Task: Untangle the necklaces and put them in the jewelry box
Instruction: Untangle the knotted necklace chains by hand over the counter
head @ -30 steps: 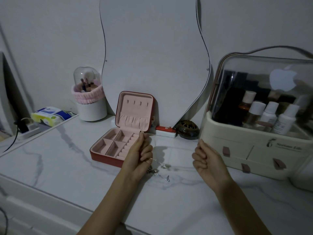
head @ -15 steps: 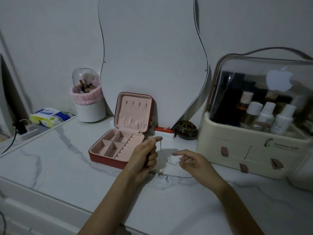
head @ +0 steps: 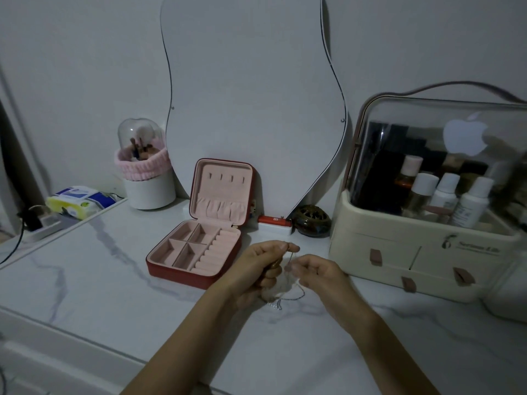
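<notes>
Thin silver necklaces [head: 288, 292] hang in a tangle between my two hands, just above the marble tabletop [head: 114, 280]. My left hand [head: 258, 269] pinches one chain near its top between thumb and forefinger. Close beside it, my right hand [head: 316, 270] pinches another strand with curled fingers. The loose ends and a clasp trail down onto the table below the hands. The red jewelry box [head: 196, 252] lies open to the left of my hands, its pink compartments empty and its lid standing upright.
A wavy mirror [head: 251, 95] leans on the wall behind the box. A cream cosmetics organizer [head: 427, 260] with bottles stands at the right. A brush holder [head: 148, 178], a wipes pack [head: 79, 201], a dark round dish [head: 312, 220] and a small red-topped box [head: 275, 222] line the back.
My left hand lifted the chains off the table. My right hand moved left from beside the organizer, took hold of a strand, and now sits close to the left.
</notes>
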